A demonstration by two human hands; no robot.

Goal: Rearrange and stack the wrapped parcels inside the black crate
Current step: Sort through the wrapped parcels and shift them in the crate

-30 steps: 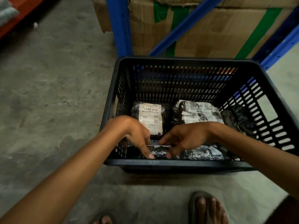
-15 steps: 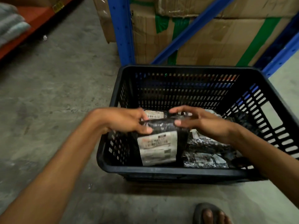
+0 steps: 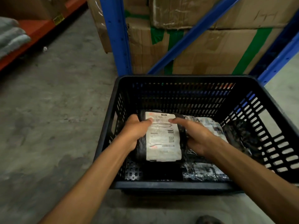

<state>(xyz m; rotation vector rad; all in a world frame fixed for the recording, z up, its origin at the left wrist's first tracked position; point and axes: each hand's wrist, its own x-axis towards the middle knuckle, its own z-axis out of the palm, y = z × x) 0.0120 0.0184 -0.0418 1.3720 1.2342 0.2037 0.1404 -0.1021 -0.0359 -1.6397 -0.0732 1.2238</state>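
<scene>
A black slotted crate (image 3: 182,77) stands on the concrete floor. Inside it, a black-wrapped parcel (image 3: 162,139) with a white shipping label faces up at the left, lying over the far-left spot. My left hand (image 3: 135,132) grips its left edge, thumb on the label. My right hand (image 3: 196,137) holds its right edge, fingers over the top corner. Other wrapped parcels lie to the right: one at the far right (image 3: 210,125) and one at the near right (image 3: 205,172). The crate floor at the near left (image 3: 134,171) is bare.
A blue rack upright (image 3: 115,36) and diagonal brace (image 3: 191,34) stand just behind the crate, with taped cardboard boxes (image 3: 202,50) behind them. An orange shelf (image 3: 34,28) with grey folded cloth (image 3: 11,36) is at the far left. A sandalled foot (image 3: 208,220) is near the crate's front.
Both hands lifted the labelled parcel from the near-left spot, turned it label up, and carried it away from me toward the far left of the crate.
</scene>
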